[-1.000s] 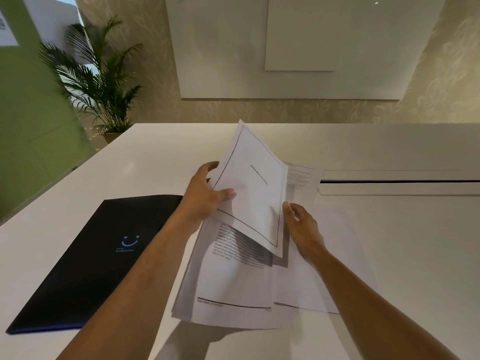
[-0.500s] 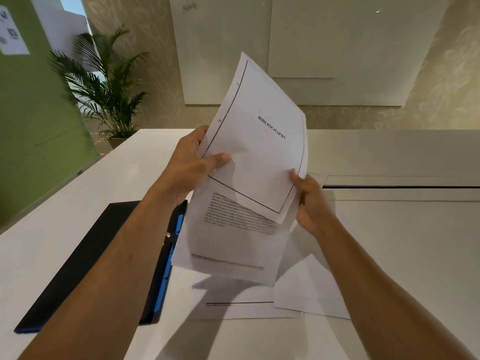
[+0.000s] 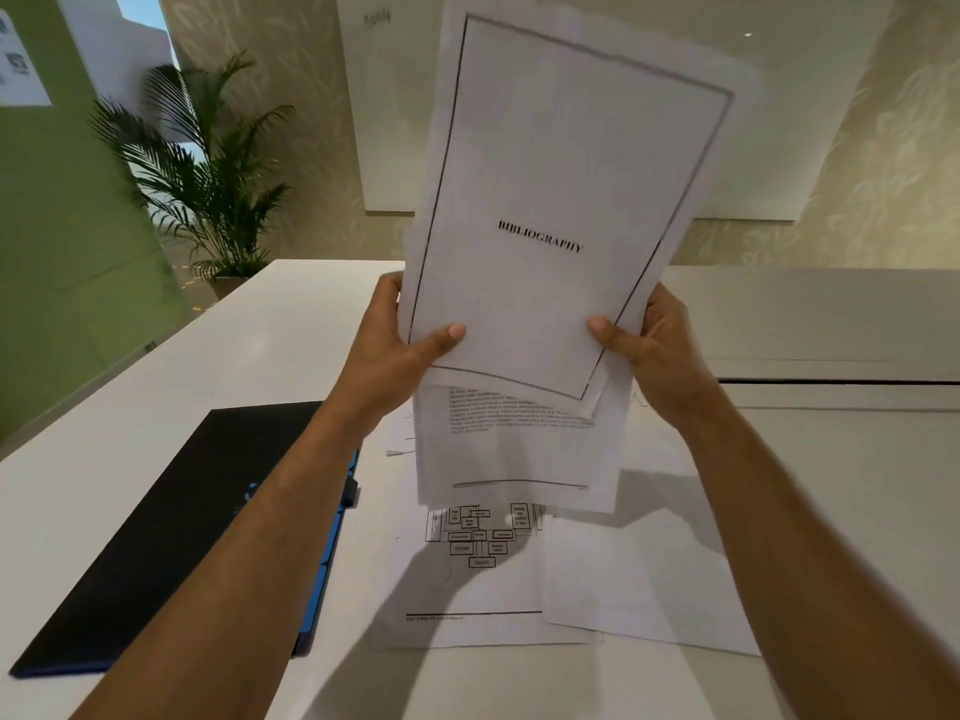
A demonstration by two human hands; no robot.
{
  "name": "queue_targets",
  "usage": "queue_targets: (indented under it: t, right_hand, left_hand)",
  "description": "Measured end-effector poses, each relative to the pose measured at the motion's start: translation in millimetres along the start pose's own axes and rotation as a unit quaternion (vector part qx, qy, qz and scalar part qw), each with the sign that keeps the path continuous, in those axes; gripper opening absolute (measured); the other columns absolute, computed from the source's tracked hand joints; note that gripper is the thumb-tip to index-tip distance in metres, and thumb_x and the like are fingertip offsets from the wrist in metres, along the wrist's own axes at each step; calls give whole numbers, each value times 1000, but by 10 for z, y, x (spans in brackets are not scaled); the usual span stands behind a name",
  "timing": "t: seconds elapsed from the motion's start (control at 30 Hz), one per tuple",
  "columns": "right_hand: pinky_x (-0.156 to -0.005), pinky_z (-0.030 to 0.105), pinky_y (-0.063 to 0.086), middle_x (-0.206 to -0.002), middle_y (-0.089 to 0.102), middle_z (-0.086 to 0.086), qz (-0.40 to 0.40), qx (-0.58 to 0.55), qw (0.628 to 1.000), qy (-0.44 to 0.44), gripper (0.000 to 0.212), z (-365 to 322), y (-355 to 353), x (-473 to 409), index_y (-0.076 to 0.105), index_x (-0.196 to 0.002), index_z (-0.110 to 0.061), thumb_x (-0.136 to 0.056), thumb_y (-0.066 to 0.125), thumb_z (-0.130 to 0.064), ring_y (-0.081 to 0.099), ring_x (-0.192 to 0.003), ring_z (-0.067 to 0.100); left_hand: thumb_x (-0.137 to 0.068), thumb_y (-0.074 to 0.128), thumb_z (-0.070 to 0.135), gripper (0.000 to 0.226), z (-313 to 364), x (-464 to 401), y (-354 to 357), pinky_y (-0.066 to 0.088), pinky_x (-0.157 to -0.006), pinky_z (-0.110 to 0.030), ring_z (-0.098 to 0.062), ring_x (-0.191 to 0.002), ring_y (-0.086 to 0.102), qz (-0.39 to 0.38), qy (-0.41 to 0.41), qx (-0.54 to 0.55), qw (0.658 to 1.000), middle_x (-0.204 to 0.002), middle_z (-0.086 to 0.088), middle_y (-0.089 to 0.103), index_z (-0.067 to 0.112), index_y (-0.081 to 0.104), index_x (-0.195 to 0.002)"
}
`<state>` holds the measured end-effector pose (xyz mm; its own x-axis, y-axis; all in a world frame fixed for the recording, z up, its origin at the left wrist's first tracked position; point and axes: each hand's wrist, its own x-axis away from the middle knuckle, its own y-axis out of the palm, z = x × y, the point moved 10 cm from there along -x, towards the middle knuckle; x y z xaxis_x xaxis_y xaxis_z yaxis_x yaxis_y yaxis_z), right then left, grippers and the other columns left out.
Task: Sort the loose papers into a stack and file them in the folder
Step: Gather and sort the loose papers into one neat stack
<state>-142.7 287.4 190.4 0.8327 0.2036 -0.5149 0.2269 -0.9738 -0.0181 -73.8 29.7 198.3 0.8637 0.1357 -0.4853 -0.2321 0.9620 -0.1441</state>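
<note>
I hold a bundle of white papers [image 3: 561, 200] upright above the table, its front sheet bordered and titled BIBLIOGRAPHY. My left hand [image 3: 395, 350] grips the bundle's lower left edge, thumb on the front. My right hand [image 3: 649, 345] grips the lower right edge the same way. A text page [image 3: 519, 449] hangs unevenly below the front sheet. Two loose sheets lie flat on the table beneath: one with a block diagram [image 3: 467, 579] and a plain one [image 3: 639, 579] overlapping it. The dark folder [image 3: 171, 522] with a blue edge lies closed at the left, partly hidden by my left forearm.
The white table [image 3: 831, 511] has a long dark slot [image 3: 841, 380] at the right. A potted palm [image 3: 208, 189] stands beyond the table's far left corner beside a green wall. A whiteboard [image 3: 805, 122] hangs on the far wall.
Both hands have raised the bundle from just above the table to upright in front of me. The diagram sheet underneath has come into view.
</note>
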Motion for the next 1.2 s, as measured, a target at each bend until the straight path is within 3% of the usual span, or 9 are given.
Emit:
queue_targets:
  t: [0.1,0.2,0.33,0.47,0.63,0.8,0.97,1.07,1.2]
  right_hand:
    - [-99,52,54,-121,70,15,11,10,999,36,42,241,16,71,57,-129,0,-89,68,7,69,-112,31]
    - [-98,52,55,-118,71,12,47,5,998,40,40,312,-8,125,59,-126,-4,-89,67,8,69,-110,30]
    - [-91,40,59,-112,75,-5,65,-5,998,11,40,180,-48,89,63,-117,-23,-85,71,0,71,-109,21]
    - [-87,30,59,-113,76,-8,36,3,999,25,51,184,-34,57,60,-116,-31,-73,80,-13,71,-109,16]
    - [-79,33,60,-108,75,4,60,12,997,43,58,381,-31,118,60,-121,-14,-66,78,-12,72,-100,24]
    - [-72,22,58,-97,79,-7,80,25,995,59,45,531,-59,212,68,-115,-12,-71,78,-9,74,-93,15]
    - [-76,25,61,-86,77,-21,70,92,991,67,28,639,-8,345,70,-96,-33,-87,76,-7,73,-85,1]
    - [-79,30,61,-85,76,-23,85,112,989,34,23,458,28,310,69,-95,-35,-90,74,-13,74,-86,3]
    - [-71,20,59,-93,76,-25,118,92,989,-10,25,236,35,320,65,-103,-36,-83,76,-26,74,-90,4]
  left_hand:
    - [-82,74,27,48,-215,25,35,54,-60,-14,-6,-91,68,11,-30,13,999,-110,13,59,30,42,-118]
    - [-86,71,25,42,-305,40,73,51,-59,-10,-5,-94,64,21,-32,-15,999,-108,17,57,32,42,-116]
    - [-88,68,24,41,-253,-7,62,52,-62,-11,-9,-100,63,24,-6,-24,999,-112,14,57,31,41,-118]
    - [-82,75,23,48,-209,-17,71,54,-67,-15,-7,-102,63,22,-2,30,999,-115,14,58,41,43,-113]
    - [-81,75,13,51,-359,51,153,57,-77,-28,-12,-103,62,62,-18,40,997,-113,3,61,34,45,-116]
    - [-80,75,14,50,-525,112,231,58,-76,-31,-15,-103,61,82,-46,68,993,-113,3,61,42,47,-110]
    - [-84,72,17,34,-647,167,261,55,-68,-21,-13,-95,64,90,-63,88,990,-105,8,67,39,57,-104]
    - [-86,71,19,28,-483,103,254,56,-67,-20,-11,-93,67,95,-34,77,992,-101,12,69,40,59,-102]
    - [-81,74,25,35,-267,67,181,55,-68,-16,-5,-93,66,125,15,67,990,-101,15,66,45,54,-102]
